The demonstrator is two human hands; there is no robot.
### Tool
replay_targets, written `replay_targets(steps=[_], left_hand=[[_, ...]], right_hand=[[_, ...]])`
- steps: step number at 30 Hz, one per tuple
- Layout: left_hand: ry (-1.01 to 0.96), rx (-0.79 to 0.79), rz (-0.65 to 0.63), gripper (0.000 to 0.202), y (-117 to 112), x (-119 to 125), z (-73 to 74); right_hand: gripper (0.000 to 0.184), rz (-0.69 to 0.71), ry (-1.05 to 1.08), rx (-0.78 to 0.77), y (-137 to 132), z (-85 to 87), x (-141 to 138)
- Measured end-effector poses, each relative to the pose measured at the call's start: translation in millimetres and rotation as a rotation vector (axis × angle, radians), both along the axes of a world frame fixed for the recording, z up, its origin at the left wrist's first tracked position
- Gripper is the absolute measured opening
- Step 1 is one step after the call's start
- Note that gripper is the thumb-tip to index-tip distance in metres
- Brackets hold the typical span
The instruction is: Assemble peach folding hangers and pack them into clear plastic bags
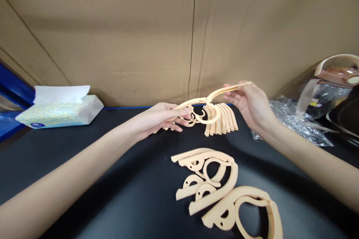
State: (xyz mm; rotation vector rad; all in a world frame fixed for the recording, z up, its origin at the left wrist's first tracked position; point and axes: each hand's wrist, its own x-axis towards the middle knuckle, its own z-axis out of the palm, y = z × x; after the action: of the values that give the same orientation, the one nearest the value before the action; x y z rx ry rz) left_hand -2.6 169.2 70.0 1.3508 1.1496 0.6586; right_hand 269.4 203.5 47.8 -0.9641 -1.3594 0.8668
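A cream folding hanger (213, 99) is held up over the table between my two hands, its hook curling down toward me. My left hand (165, 117) grips one arm of it, thumb on top and fingers beneath. At the other arm's tip, my right hand (249, 101) pinches it from the right. Just behind and below the held hanger lies a row of similar folded hangers (224, 119), partly covered by it and my left hand. Nearer to me, several more folded hangers (215, 160) lie on the black table, two of them overlapping.
A tissue pack (61, 112) with one sheet sticking out is at the left. Crumpled clear plastic (294, 119) and a clear bottle with a brown lid (333, 86) stand at the right. A cardboard wall (134, 44) closes off the table's back edge.
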Motion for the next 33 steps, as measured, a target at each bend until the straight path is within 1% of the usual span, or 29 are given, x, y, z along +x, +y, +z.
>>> replay_targets(steps=[2, 3, 7, 10, 11, 15, 18, 20, 23, 26, 29, 33], left_hand=[[-0.074, -0.033, 0.030, 0.018, -1, 1, 0.9], [-0.109, -0.041, 0.055, 0.014, 0, 1, 1.3], [-0.214, -0.036, 0.147, 0.021, 3, 3, 2.4], [-0.228, -0.049, 0.159, 0.008, 1, 6, 0.5], [-0.228, -0.058, 0.153, 0.006, 0, 8, -0.6], [-0.240, -0.074, 0.111, 0.013, -4, 12, -4.3], [-0.247, -0.068, 0.041, 0.031, -8, 13, -3.2], [-0.253, -0.088, -0.028, 0.038, -11, 13, -1.1], [-0.260, -0.180, -0.129, 0.030, -15, 14, 2.3], [-0.258, -0.283, -0.188, 0.022, -20, 17, 5.7], [-0.229, -0.320, -0.184, 0.017, -24, 21, 8.7], [-0.142, -0.266, -0.145, 0.023, -29, 26, 8.0]], right_hand=[[0.021, -0.009, -0.046, 0.013, 1, 0.3, 3], [0.022, -0.007, -0.077, 0.016, 2, 0.3, 3], [0.029, 0.039, -0.215, 0.044, -4, -3.9, -6], [0.035, 0.095, -0.324, 0.078, -11, -8.5, -17], [0.034, 0.109, -0.363, 0.089, -13, -9.6, -19], [0.028, 0.104, -0.544, 0.142, -19, -10.6, -22], [0.023, 0.059, -0.715, 0.207, -24, -7.7, -22], [0.019, 0.019, -0.831, 0.262, -29, -5.0, -23], [0.023, -0.029, -0.977, 0.335, -36, -1.2, -26], [0.026, -0.028, -1.083, 0.377, -39, 0.2, -26], [0.026, -0.001, -1.144, 0.358, -40, -1.4, -28], [0.030, 0.079, -1.130, 0.269, -41, -1.7, -33]])
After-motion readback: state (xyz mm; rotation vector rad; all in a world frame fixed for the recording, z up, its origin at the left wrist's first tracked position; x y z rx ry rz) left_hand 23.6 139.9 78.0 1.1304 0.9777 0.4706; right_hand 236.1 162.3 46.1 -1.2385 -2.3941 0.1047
